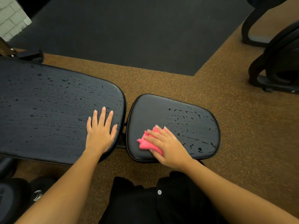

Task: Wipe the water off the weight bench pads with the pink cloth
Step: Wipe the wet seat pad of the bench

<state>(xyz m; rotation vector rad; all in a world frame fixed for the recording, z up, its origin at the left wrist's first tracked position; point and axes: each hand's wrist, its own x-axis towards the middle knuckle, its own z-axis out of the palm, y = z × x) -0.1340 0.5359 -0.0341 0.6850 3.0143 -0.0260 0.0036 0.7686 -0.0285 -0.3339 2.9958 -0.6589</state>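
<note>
**Head view, wiping of the seat in progress.** A small black vinyl seat pad, rounded and wider at its right end, is shown just beside a long black vinyl back pad, a narrow gap lying between them. The long axis of the bench runs from left to right across the view.

A crumpled pink cloth is pressed onto the near left part of the seat pad by the right hand. The hand is laid flat over the cloth with its fingers extended, and no curled grasp is seen. The left hand is laid palm down, fingers spread and holding nothing, on the right end of the back pad, apparently as a brace.

The surface to the far left of the cloth appears dry. Water droplets are seen to the right of the cloth and on the far side of it, reaching the seat's right edge. The next stroke is therefore judged to run rightward and away from the body.

The back pad is beaded with droplets over nearly its whole length, so most of the task is judged undone. The left hand is nearer that pad, but the cloth is under the right.

A brown speckled floor lies below the bench.
</note>
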